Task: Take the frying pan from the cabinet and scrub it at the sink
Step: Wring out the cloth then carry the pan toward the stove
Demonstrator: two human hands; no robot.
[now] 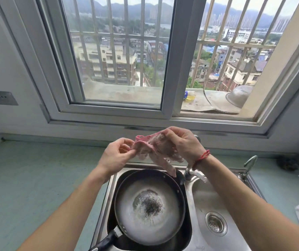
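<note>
Both pinching, the left hand (117, 156) and right hand (183, 144) spread a limp dishcloth (154, 151) over the wet frying pan (149, 207), probably slippery, best held by its handle (107, 240).

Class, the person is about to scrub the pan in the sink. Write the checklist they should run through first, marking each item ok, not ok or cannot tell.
1. Frying pan in the left basin of the sink: ok.
2. Pink cloth in hand: ok; the left hand pinches one edge, the right hand grips the other.
3. Cloth on the pan: not ok; it hangs above the rim.
4. Pan handle steadied: not ok; neither hand holds it.
5. Water running from the tap: cannot tell.
6. Cloth wet or soaped: cannot tell.
</note>
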